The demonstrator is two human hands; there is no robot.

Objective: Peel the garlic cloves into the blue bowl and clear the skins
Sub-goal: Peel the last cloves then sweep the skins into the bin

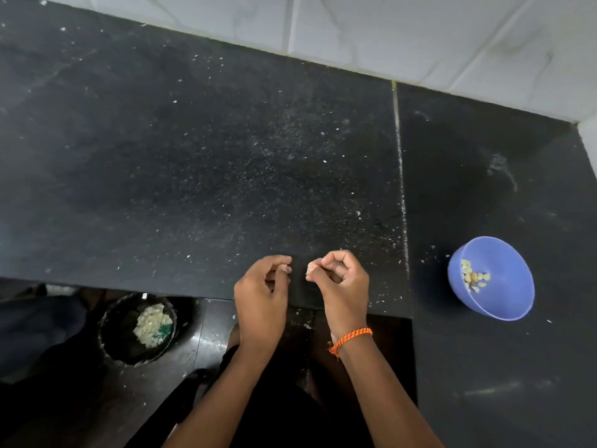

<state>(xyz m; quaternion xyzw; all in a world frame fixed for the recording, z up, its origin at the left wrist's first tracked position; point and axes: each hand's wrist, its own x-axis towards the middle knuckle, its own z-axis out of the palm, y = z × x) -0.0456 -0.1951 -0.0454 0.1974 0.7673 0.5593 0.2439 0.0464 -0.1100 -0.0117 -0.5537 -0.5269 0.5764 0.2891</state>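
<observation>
My right hand (339,279) pinches a pale garlic clove (311,267) between thumb and fingertips, just above the front edge of the black counter (193,156). My left hand (261,292) is a little to its left with fingers curled; its fingertips pinch together on what looks like a thin bit of skin, too small to make out clearly. The blue bowl (507,302) stands on the counter to the right, tilted toward me, with several peeled cloves (473,278) inside.
A black bin (109,331) on the floor at lower left holds a heap of pale garlic skins (151,324). Tiny skin flecks dot the counter. A white tiled wall (420,33) runs along the back and right.
</observation>
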